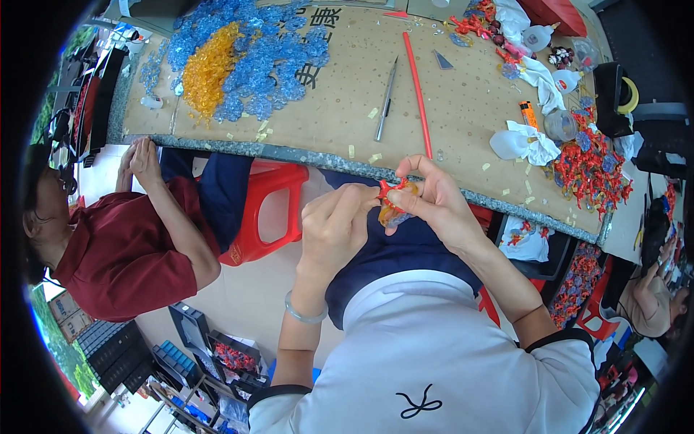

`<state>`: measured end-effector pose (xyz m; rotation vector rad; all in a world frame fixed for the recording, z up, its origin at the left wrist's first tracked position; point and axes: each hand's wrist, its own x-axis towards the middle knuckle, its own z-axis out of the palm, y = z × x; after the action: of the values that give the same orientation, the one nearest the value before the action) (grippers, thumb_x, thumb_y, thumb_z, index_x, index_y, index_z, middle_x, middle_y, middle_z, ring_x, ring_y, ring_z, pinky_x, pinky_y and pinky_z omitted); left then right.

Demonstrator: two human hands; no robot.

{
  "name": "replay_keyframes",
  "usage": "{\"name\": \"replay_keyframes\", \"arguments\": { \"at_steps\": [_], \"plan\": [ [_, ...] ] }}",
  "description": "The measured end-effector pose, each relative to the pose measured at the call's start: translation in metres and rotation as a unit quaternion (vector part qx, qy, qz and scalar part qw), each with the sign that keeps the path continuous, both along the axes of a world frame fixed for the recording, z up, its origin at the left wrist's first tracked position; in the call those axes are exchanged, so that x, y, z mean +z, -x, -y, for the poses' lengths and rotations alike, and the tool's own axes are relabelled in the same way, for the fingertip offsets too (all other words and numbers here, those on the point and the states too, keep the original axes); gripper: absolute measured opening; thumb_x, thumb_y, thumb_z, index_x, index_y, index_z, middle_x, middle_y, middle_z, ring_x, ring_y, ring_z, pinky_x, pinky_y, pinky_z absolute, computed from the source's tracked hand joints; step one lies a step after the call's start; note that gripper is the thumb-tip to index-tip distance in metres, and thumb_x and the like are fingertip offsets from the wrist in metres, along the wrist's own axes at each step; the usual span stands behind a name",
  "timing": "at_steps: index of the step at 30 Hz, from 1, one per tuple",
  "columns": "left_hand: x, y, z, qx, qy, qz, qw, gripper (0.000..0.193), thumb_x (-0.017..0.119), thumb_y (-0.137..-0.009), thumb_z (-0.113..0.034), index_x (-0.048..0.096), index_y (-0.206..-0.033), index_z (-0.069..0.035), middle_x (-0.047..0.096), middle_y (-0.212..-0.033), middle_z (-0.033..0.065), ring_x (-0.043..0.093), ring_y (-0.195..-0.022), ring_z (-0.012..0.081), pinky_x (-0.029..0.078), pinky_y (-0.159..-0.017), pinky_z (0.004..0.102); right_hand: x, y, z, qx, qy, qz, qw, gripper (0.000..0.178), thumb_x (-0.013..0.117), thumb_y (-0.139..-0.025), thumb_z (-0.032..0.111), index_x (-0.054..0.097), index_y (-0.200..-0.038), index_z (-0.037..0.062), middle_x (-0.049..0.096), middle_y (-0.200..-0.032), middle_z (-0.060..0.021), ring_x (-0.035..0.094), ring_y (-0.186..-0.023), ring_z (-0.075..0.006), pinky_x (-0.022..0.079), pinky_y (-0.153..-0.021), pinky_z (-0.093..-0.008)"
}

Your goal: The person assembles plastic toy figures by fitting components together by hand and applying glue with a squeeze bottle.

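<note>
Just off the table's front edge, above my lap, I hold a small red and amber plastic figure with a clear bluish part at its lower end. My left hand is closed, its thumb and forefinger pinching the red part. Around the amber side, the fingers and thumb of my right hand are closed too. My fingertips hide part of the piece.
On the board-covered table lie a blue pile and an amber pile of clear plastic pieces, a pen-like knife, a red stick and a red figure heap. A co-worker sits at left.
</note>
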<state>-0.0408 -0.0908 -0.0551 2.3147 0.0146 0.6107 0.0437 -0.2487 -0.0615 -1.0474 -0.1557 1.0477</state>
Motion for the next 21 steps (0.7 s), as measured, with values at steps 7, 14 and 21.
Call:
{"name": "replay_keyframes", "arguments": {
  "at_steps": [7, 14, 21],
  "plan": [
    [0.0000, -0.0010, 0.0005, -0.001, 0.000, 0.009, 1.000, 0.011, 0.067, -0.073, 0.005, 0.062, -0.079, 0.000, 0.065, -0.071, 0.0086, 0.061, -0.054, 0.0230, 0.047, -0.049, 0.0302, 0.0018, -0.0001, -0.0005, -0.005, 0.010, -0.002, 1.000, 0.025, 0.056, -0.094, 0.007, 0.037, -0.109, 0.0024, 0.066, -0.078, -0.0134, 0.067, -0.068, -0.0183, 0.055, -0.063, -0.0304],
    [-0.0010, 0.0001, -0.0011, -0.002, 0.000, 0.008, 1.000, 0.011, 0.067, -0.072, 0.005, 0.062, -0.080, 0.000, 0.065, -0.071, 0.0087, 0.062, -0.055, 0.0235, 0.048, -0.049, 0.0301, 0.0025, 0.0001, -0.0010, -0.002, 0.007, 0.003, 1.000, 0.025, 0.056, -0.094, 0.007, 0.037, -0.110, 0.0020, 0.065, -0.078, -0.0129, 0.067, -0.071, -0.0167, 0.057, -0.065, -0.0319],
    [-0.0011, 0.0010, -0.0010, -0.001, 0.004, 0.015, 1.000, 0.010, 0.068, -0.074, 0.008, 0.064, -0.079, 0.001, 0.067, -0.071, 0.0086, 0.062, -0.054, 0.0176, 0.046, -0.047, 0.0251, 0.0010, 0.0023, -0.0019, -0.004, 0.002, 0.020, 1.000, 0.026, 0.055, -0.094, 0.006, 0.036, -0.111, 0.0019, 0.065, -0.079, -0.0127, 0.066, -0.071, -0.0160, 0.056, -0.065, -0.0304]
  ]
}}
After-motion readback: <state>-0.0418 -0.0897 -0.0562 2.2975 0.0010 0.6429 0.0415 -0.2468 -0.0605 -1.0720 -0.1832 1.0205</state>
